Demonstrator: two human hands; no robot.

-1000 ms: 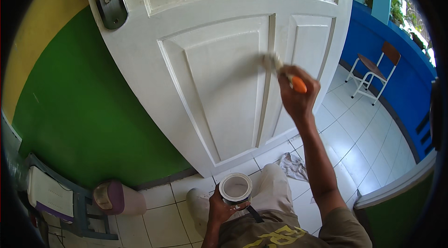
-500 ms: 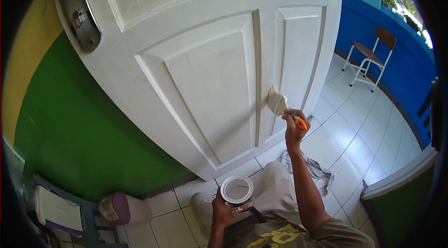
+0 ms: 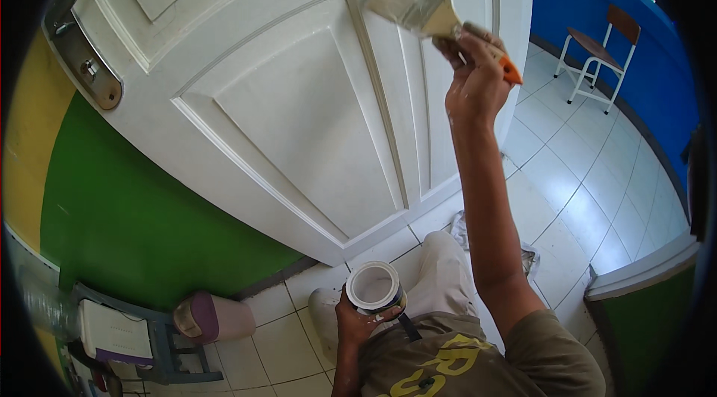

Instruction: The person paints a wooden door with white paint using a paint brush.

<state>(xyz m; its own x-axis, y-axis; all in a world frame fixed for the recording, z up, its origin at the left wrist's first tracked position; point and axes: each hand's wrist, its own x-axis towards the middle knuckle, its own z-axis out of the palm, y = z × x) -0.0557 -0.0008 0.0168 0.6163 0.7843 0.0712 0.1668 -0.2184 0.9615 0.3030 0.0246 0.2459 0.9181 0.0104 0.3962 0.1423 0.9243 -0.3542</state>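
A wide paintbrush point(image 3: 414, 8) with white-coated bristles and an orange-tipped handle is raised before the white panelled door point(image 3: 291, 117). My right hand point(image 3: 478, 72) is closed round its handle, arm stretched up and forward. The bristles lie over the upper part of the door's middle rail; whether they touch it I cannot tell. Low in front of my body, my left hand point(image 3: 360, 326) grips an open paint can point(image 3: 373, 286), with white on its rim and inside. The door's metal handle plate point(image 3: 86, 61) is at the upper left.
A wooden chair with white legs point(image 3: 597, 53) stands by the blue wall point(image 3: 575, 5) at right. A crumpled cloth point(image 3: 529, 259) lies on the tiled floor beside my leg. At lower left are a purple-and-beige bin point(image 3: 213, 317) and a dark stool point(image 3: 175, 360) bearing a white box point(image 3: 112, 331).
My right hand has lifted the paintbrush from the lower part of the door to higher up. The view has shifted somewhat. My left hand still holds the paint can low.
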